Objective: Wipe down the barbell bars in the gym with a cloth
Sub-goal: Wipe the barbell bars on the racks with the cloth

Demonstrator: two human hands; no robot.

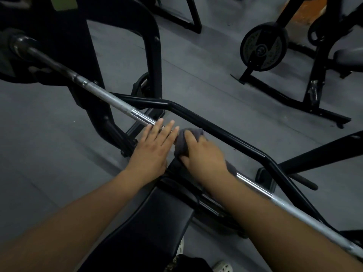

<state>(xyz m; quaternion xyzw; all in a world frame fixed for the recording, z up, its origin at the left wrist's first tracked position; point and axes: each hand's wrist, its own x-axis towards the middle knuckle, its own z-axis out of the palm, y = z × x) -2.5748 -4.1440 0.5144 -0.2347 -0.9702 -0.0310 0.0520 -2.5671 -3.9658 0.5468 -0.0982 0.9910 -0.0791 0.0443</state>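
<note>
Two hands on the barbell bar point(117, 102): left hand point(152, 152) flat-fingered, right hand point(204, 154) clutching cloth point(181, 140).

The scene is dim and murky. Small glints mark the long chrome steel barbell bar point(137, 114). Black frames lose detail, straight lines bow outward, and the upper-left corner blurs.

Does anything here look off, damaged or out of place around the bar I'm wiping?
Nothing stands out. The chrome barbell bar lies straight across the rack, the right hand presses the grey cloth onto it, and the left hand rests flat beside it.
</note>
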